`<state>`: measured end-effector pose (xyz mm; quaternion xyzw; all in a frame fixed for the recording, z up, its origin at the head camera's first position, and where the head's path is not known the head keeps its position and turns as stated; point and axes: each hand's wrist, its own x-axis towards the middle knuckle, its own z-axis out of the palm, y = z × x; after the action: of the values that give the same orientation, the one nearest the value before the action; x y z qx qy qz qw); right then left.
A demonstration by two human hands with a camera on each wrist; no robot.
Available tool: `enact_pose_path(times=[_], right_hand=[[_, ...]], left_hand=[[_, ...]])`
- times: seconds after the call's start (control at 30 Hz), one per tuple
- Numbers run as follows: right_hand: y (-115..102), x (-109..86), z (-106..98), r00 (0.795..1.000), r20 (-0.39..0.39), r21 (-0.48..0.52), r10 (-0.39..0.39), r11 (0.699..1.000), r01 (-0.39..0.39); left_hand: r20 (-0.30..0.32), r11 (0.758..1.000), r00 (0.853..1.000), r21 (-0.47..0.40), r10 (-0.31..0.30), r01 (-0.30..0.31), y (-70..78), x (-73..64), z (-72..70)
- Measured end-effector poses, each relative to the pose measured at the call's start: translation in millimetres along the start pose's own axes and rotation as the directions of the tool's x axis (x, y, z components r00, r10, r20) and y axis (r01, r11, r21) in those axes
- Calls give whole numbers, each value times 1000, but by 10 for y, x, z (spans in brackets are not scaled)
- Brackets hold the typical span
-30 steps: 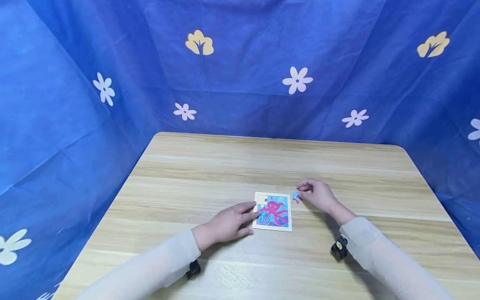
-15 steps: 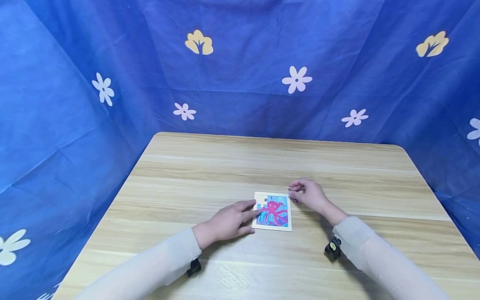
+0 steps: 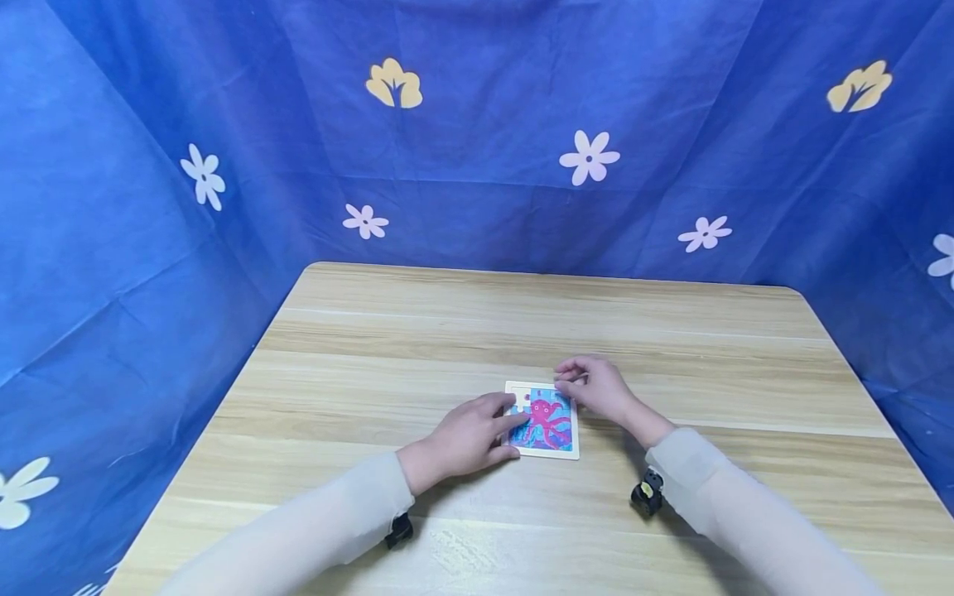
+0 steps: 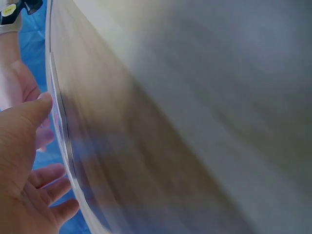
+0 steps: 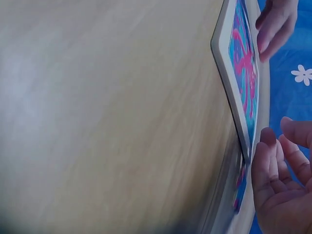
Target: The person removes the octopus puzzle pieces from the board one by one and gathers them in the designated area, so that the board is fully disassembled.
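Note:
A square jigsaw puzzle in a pale frame (image 3: 540, 453) shows a pink octopus (image 3: 547, 412) on blue, with a bare patch at its upper left. My left hand (image 3: 465, 434) rests at the frame's left side, its fingers spread over the edge. Above the upper right corner is my right hand (image 3: 599, 391), with bent fingers; the right wrist view shows nothing between them. In that view a blue and pink puzzle piece (image 5: 240, 187) lies on the table just beyond the frame's corner, beside the right hand (image 5: 285, 185). The head view has this piece hidden behind the hand.
The wood-grain table (image 3: 417, 331) has rounded far corners. A blue cloth (image 3: 477, 108) with white and yellow flower prints hangs behind and at the sides. Each wrist carries a small black camera (image 3: 647, 494).
My right hand has moved left, from beside the loose puzzle piece to above the frame's upper right corner. The piece has gone out of sight in the head view. My left hand has shifted slightly right.

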<state>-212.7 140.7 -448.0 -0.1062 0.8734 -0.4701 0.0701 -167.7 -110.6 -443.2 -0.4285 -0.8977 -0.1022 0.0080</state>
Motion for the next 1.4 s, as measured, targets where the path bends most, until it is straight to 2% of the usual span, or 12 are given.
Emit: enact_pose_path(times=[0.17,0.4,0.87,1.1,1.4], right_hand=[[-58,20,51,1000,19,-33,-4,999,5],[-118,31,114,998,56,-17,-5,1000,6],[-131,22,199,994,105,-29,13,1000,-10],[-148,42,235,990,139,-122,35,992,-18],[-163,44,258,986,168,-253,17,967,27]], left_hand=[[-9,1000,1000,5,12,-12,39,42,6],[-28,999,999,18,37,-36,43,53,24],[-5,998,999,38,51,-51,30,45,68],[23,999,999,39,33,-34,39,42,56],[12,999,999,33,40,-40,39,38,59]])
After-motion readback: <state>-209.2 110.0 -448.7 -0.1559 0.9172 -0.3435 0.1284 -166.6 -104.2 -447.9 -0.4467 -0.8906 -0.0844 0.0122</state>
